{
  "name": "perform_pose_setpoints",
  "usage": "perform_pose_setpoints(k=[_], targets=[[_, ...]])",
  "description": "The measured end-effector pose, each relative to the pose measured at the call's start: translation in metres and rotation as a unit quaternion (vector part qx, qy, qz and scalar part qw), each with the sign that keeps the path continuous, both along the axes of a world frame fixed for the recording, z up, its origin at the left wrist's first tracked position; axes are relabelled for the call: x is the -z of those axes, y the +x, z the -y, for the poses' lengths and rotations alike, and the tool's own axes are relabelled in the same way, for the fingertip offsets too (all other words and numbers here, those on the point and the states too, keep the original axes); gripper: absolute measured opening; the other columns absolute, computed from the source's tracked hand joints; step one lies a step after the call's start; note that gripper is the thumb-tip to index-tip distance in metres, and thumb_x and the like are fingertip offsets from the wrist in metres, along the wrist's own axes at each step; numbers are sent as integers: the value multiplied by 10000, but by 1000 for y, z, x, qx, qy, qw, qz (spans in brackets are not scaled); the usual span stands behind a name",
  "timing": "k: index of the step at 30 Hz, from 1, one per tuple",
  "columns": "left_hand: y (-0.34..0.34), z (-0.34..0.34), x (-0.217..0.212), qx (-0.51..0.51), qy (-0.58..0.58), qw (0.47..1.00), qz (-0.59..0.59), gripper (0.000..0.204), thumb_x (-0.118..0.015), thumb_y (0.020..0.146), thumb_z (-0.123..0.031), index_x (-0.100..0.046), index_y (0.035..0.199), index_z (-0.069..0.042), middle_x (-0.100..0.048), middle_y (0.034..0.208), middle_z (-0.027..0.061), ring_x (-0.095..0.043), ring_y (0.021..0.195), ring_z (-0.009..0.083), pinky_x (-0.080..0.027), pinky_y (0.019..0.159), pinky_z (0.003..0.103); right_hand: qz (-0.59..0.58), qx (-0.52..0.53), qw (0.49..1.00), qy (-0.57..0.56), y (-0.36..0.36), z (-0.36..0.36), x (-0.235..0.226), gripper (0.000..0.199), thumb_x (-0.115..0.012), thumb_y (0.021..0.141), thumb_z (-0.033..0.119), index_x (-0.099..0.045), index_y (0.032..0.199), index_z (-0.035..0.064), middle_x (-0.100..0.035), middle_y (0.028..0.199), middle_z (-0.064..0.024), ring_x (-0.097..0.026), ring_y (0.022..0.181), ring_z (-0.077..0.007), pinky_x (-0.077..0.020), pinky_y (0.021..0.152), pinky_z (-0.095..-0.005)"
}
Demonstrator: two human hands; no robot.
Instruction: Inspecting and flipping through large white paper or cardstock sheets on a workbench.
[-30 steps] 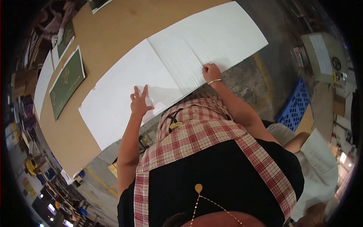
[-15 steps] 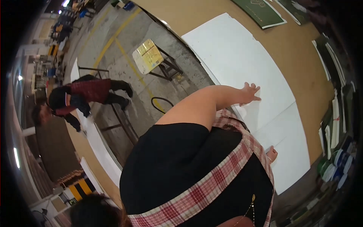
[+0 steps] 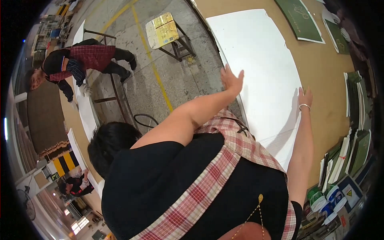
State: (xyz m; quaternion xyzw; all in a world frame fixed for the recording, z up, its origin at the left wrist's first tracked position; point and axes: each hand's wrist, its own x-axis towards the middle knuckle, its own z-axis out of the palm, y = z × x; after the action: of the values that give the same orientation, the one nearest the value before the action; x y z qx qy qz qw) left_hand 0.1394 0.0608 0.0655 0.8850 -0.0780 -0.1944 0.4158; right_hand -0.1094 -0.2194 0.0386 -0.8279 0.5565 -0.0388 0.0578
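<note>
Concrete floor [image 3: 192, 76] with yellow painted lines runs beside a brown table [image 3: 330, 96], whose broad flat top lets large white sheets [image 3: 264, 56] lie at full length without sagging. These sheets lie along the table's near side, right in front of the wearer's checked apron [image 3: 236, 140], probably so that both long edges fall within reach. Fine parallel lines toward their lower end suggest several layers slightly offset. The left hand [image 3: 233, 81] has its fingers spread at the near edge, grasping nothing; whether it presses on the paper, I cannot tell. The right hand [image 3: 305, 98] is at the far edge, fingers extended and not clenched, its contact with the paper also unclear. Placed across the width like this, the hands appear to bracket the sheets between them. Green printed sheets [image 3: 302, 20] lie farther across the table, apart from the white ones, perhaps to keep the two kinds separate. Off to the left, a stool [image 3: 162, 31] stands on the floor, and a co-worker [image 3: 94, 58] bends over another table.
</note>
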Motion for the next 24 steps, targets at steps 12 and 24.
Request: perform_pose_setpoints(k=[12, 24], targets=[[-4, 23, 32, -163, 39, 925, -342, 1092, -633, 720, -612, -83, 1406, 34, -229, 1435, 238, -284, 1306, 367, -296, 1038, 477, 19, -77, 988, 134, 55, 34, 28, 755, -582, 794, 534, -401, 1329, 33, -483, 1273, -227, -446, 1187, -382, -345, 1012, -402], [-10, 33, 36, -190, 77, 930, -305, 1004, -660, 673, -647, -290, 1292, 51, -409, 1313, 255, -424, 1205, 381, -373, 983, 457, -58, -101, 990, 77, 64, 36, 33, 785, -609, 791, 483, -380, 1323, -48, -393, 1363, -234, -371, 1272, -347, -283, 1066, -390]])
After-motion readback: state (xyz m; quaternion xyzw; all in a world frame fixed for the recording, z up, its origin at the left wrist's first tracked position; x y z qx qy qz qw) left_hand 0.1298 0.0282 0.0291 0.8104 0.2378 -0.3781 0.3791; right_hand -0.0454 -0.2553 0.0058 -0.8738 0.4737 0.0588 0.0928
